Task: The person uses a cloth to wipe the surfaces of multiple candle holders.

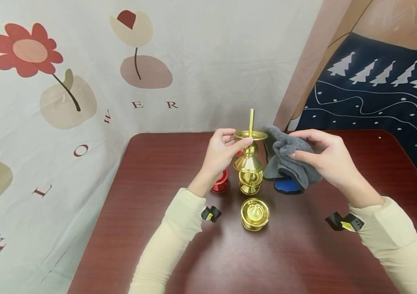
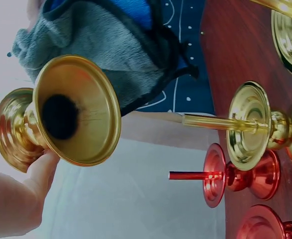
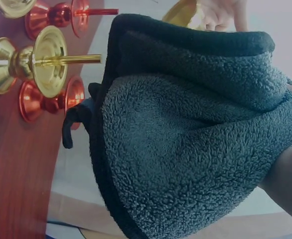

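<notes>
My left hand (image 1: pixel 221 153) pinches a shiny gold candlestick (image 1: pixel 249 163) and holds it upright above the table, its thin spike pointing up. In the left wrist view the hollow underside of its flared base (image 2: pixel 93 119) faces the camera, dark at the centre. Just to the right, my right hand (image 1: pixel 331 157) grips a bunched grey plush cloth (image 1: pixel 298 165) with dark edging and a blue patch. The cloth hangs beside the candlestick; whether they touch I cannot tell. In the right wrist view the cloth (image 3: pixel 186 144) hides most of the held candlestick and part of my right hand.
Two gold candlesticks stand on the dark red wooden table (image 1: pixel 149 212), a nearer one (image 1: pixel 255 218) and a farther one (image 1: pixel 249 189) below the held piece. Red candlesticks (image 2: pixel 265 179) stand close by. A printed cloth wall (image 1: pixel 208 49) rises behind the table.
</notes>
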Available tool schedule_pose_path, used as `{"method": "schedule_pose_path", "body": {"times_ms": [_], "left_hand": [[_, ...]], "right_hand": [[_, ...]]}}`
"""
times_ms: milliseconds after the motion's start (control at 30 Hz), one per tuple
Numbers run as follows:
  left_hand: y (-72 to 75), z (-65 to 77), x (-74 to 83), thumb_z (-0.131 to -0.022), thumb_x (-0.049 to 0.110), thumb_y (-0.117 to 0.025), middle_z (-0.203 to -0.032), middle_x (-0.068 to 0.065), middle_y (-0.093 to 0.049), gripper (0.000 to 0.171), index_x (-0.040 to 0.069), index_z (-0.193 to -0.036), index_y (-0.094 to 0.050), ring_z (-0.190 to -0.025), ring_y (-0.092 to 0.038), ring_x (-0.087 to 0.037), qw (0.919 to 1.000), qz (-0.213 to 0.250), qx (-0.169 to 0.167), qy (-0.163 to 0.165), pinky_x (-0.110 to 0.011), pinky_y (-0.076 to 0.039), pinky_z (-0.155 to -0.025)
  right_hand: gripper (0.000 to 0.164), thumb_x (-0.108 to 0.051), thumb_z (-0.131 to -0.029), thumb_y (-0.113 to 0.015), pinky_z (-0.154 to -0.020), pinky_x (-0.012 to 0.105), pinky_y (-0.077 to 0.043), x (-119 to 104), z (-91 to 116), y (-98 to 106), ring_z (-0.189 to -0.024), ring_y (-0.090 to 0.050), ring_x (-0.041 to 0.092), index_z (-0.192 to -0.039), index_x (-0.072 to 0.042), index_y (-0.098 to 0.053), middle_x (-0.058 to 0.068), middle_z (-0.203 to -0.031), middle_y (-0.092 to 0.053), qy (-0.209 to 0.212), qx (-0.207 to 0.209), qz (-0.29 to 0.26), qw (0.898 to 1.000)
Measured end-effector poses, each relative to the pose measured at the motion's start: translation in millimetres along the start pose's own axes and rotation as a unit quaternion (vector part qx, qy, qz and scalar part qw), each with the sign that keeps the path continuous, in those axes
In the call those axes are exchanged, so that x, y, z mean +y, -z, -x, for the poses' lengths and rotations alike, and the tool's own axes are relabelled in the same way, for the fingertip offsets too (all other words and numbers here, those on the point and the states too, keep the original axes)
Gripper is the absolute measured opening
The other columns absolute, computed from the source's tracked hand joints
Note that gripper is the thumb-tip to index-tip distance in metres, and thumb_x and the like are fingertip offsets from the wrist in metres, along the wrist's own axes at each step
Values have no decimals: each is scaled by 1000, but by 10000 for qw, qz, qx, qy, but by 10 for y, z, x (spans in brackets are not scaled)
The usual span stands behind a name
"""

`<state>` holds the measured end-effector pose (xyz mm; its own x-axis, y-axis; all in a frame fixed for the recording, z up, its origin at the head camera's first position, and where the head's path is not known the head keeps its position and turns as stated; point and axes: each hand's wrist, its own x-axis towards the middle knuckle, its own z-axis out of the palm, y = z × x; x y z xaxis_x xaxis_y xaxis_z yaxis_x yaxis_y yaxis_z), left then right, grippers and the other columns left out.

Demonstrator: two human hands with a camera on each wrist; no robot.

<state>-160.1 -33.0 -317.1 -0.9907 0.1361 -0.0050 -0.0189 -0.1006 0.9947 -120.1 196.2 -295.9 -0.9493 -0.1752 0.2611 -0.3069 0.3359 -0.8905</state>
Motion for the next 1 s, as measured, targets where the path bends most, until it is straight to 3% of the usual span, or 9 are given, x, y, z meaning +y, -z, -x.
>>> {"method": "schedule_pose_path", "body": {"times_ms": [233, 467, 633, 833, 1000], "left_hand": [[-47, 19, 31, -79, 7, -70, -98, -15, -58, 51, -7, -118, -40, -77, -60, -14, 9997, 186, 65, 134, -22, -49, -67], [-100, 40, -19, -81, 12, -70, -102, -16, -58, 49, -6, -118, -43, -87, -61, -20, 9995, -88, -254, 182, -33, -51, -77], [-62, 53, -39, -80, 5, -69, -114, -17, -57, 57, -5, -128, -39, -104, -56, -22, 9962, -277, -823, -1, -31, -48, -85], [0, 59, -51, -71, -10, -70, -128, -17, -49, 87, 1, -142, -21, -112, -51, -25, 9833, -359, -1768, -259, -28, -44, -91], [-1, 63, -53, -68, -15, -71, -134, -15, -43, 99, 5, -145, -13, -112, -51, -26, 9787, -386, -2002, -252, -27, -44, -90]], "right_hand": [[34, 0, -78, -70, -70, 16, -47, 36, -5, -107, -83, -58, 10, -111, -2, -62, -6, -100, -63, -62, -141, -110, 9998], [34, -2, -78, -71, -71, 17, -47, 61, -32, -201, -84, -58, 11, -110, -1, -62, -6, -100, -63, -131, -132, -184, 9997], [33, -4, -78, -71, -71, 17, -47, 59, -36, -192, -85, -58, 11, -110, -2, -62, -5, -99, -63, -217, -35, -179, 9996], [31, 1, -77, -70, -66, 16, -48, 75, -62, -155, -79, -58, 11, -107, -2, -64, -5, -94, -64, -139, 168, -352, 9991], [30, 5, -76, -69, -63, 16, -49, 89, -81, -137, -75, -58, 11, -105, -2, -65, -3, -91, -65, -88, 180, -694, 9974]]}}
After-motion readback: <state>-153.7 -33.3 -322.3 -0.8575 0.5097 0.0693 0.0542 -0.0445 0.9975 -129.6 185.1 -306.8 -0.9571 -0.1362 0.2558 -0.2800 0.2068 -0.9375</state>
